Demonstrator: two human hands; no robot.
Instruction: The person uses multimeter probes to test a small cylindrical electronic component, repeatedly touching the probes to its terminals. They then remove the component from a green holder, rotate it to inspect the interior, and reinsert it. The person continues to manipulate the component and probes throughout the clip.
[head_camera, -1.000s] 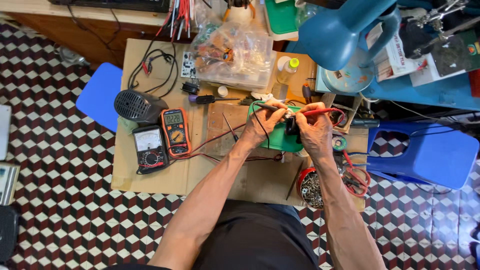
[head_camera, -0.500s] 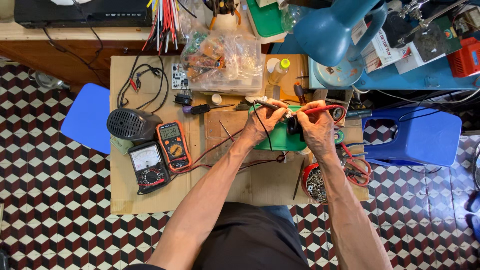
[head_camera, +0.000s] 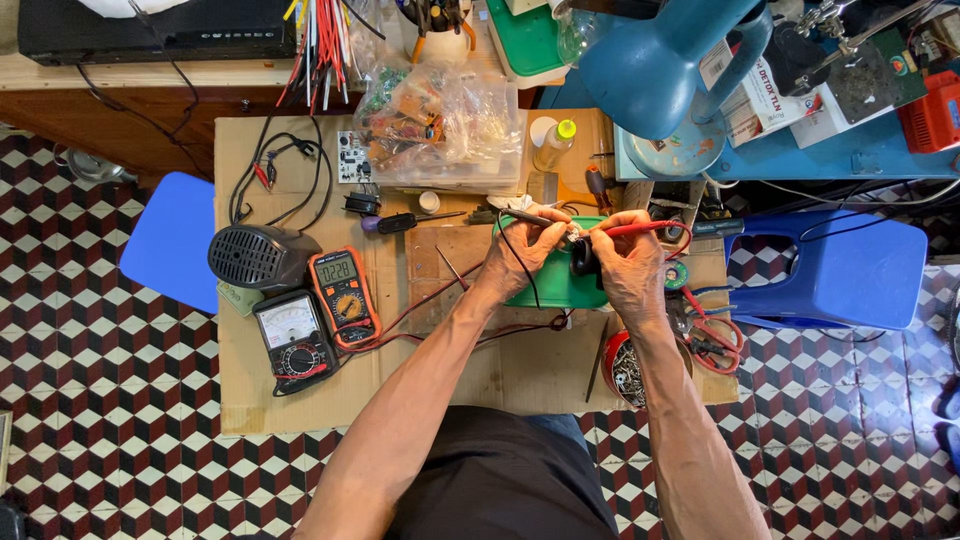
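Head view, looking straight down on a cardboard-covered bench (head_camera: 300, 400) over a checkered tile floor. Left hand (head_camera: 525, 250) has its grip pinched on a black test probe (head_camera: 528, 216), tip aimed right toward a small pale part between the two hands; too small to identify. Right hand (head_camera: 628, 262) has its grip pinched on a red test probe (head_camera: 640, 228), tip aimed left at the same spot, while also steadying a dark round component (head_camera: 582, 256) against the palm. Both hands sit over a green tray (head_camera: 550, 290), near the bench's right half, toward its far edge.

Red and black leads run from the hands across the cardboard to an orange digital multimeter (head_camera: 343, 296) near the left edge, its display lit. An analogue meter (head_camera: 292, 335) lies just beside it, nearer the front. A black ribbed speaker (head_camera: 262, 256) sits at the left edge, touching the orange meter. A clear plastic bag of parts (head_camera: 440, 130) lies at the far edge. A screwdriver (head_camera: 410, 222) rests left of the tray. A blue lamp (head_camera: 660, 70) hangs over the far right corner. A blue stool (head_camera: 830, 270) stands to the right.
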